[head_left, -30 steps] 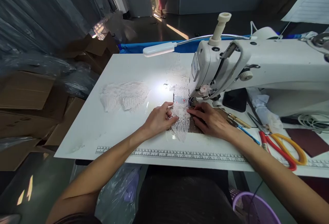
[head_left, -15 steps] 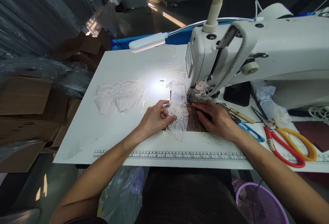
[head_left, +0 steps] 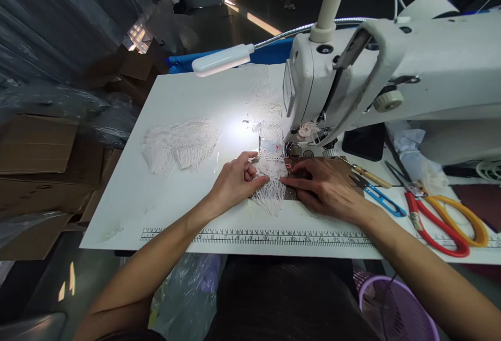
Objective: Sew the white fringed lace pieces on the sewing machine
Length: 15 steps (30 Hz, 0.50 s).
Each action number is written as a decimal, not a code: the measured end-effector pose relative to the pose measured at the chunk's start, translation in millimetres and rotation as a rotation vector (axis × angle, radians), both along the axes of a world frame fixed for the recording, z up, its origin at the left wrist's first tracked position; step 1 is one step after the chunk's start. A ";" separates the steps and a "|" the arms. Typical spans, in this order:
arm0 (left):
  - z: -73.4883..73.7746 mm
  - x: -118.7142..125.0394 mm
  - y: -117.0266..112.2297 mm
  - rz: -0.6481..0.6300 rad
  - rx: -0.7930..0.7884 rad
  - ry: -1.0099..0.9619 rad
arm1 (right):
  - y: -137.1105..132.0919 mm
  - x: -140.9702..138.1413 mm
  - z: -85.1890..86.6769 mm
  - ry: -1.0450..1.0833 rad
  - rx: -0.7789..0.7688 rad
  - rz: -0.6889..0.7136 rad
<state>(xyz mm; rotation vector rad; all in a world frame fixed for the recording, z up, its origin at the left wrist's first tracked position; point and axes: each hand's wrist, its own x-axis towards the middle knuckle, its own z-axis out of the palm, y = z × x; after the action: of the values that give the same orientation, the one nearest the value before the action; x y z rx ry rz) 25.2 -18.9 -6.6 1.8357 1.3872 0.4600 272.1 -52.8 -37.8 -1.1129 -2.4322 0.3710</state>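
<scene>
A lace pile (head_left: pixel 180 143) lies left on the table (head_left: pixel 168 195); next, the left hand (head_left: pixel 234 179), fingers partly curled, rests its thumb on a lace strip (head_left: pixel 274 187) — pinching or not, I can't tell. The strip lies between the hands, by the sewing machine (head_left: pixel 303 77); the right hand (head_left: pixel 332 189), loosely open, touches its right edge — then snips (head_left: pixel 385 202) and scissors (head_left: pixel 444 232) farther right.
</scene>
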 end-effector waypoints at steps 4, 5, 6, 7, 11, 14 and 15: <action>-1.1 -2.4 -1.0 -0.012 0.013 -0.019 | 0.7 -0.3 -1.5 -0.029 0.002 -0.002; -0.6 -3.5 -1.1 -0.026 0.017 -0.031 | 0.8 -0.5 -1.4 -0.026 0.003 -0.001; 0.2 -4.8 -0.8 -0.039 0.038 -0.037 | 0.9 -0.6 -1.2 -0.021 0.004 -0.001; 1.4 -5.9 0.0 -0.046 0.092 -0.028 | 0.8 -0.7 -1.0 -0.015 0.006 -0.002; 5.9 -5.0 9.7 -0.154 0.525 0.179 | 0.6 -1.0 -0.4 -0.001 0.009 0.003; 5.2 4.2 22.9 -0.515 0.689 0.297 | 0.5 -0.9 -1.4 0.001 0.015 0.004; 3.9 8.2 27.6 -0.630 0.704 0.307 | 0.4 -0.9 -1.8 0.000 0.019 0.002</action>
<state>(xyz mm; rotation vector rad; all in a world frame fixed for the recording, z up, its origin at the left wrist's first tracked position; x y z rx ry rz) 33.3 8.7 -2.7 2.8754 0.7734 0.3609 271.3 -52.4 -39.6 -1.1026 -2.4323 0.3479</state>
